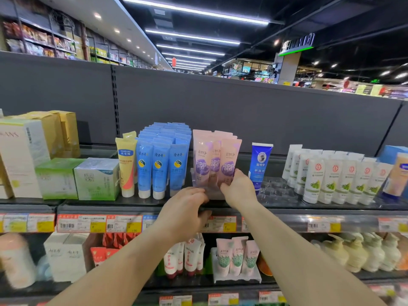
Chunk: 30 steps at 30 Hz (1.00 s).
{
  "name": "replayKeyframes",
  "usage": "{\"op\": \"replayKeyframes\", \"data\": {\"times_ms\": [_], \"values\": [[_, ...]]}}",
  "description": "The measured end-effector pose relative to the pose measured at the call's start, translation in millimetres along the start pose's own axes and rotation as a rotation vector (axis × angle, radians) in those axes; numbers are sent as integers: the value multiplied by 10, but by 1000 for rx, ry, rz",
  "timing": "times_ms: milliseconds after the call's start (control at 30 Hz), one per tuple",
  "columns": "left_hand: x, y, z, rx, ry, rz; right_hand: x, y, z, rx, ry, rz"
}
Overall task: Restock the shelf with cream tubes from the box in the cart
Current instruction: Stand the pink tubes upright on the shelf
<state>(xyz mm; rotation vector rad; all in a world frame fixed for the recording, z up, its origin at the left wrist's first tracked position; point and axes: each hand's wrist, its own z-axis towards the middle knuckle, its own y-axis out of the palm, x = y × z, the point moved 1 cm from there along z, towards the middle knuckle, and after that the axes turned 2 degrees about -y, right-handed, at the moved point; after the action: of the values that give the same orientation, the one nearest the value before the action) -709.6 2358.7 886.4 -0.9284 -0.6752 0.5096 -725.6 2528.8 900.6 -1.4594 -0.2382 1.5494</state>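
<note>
Pink and purple cream tubes [215, 160] stand upright in a clear tray [212, 194] on the top shelf [287, 208], in the middle of the view. My right hand [239, 188] grips the lower part of the rightmost pink tube. My left hand [187, 208] rests at the shelf's front edge by the clear tray, fingers curled on its lower left corner. The box and the cart are out of view.
Blue tubes [163, 160] and a yellow tube [127, 164] stand left of the pink ones. A dark blue tube [260, 164], an empty clear tray [276, 188] and white tubes [335, 175] stand to the right. Boxes [59, 177] fill the far left. Lower shelves hold more tubes and bottles.
</note>
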Motion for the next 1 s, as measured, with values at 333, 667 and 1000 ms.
{"op": "replayKeyframes", "data": {"times_ms": [333, 667, 1000], "values": [[-33, -163, -115, -44, 34, -13, -115, -88, -514, 44, -102, -1], [-1478, -680, -1901, -99, -99, 226, -1153, 1404, -2224, -159, -500, -357], [-3556, -1023, -4619, -454, -565, 361, -2097, 3863, -3859, -715, -364, -422]]}}
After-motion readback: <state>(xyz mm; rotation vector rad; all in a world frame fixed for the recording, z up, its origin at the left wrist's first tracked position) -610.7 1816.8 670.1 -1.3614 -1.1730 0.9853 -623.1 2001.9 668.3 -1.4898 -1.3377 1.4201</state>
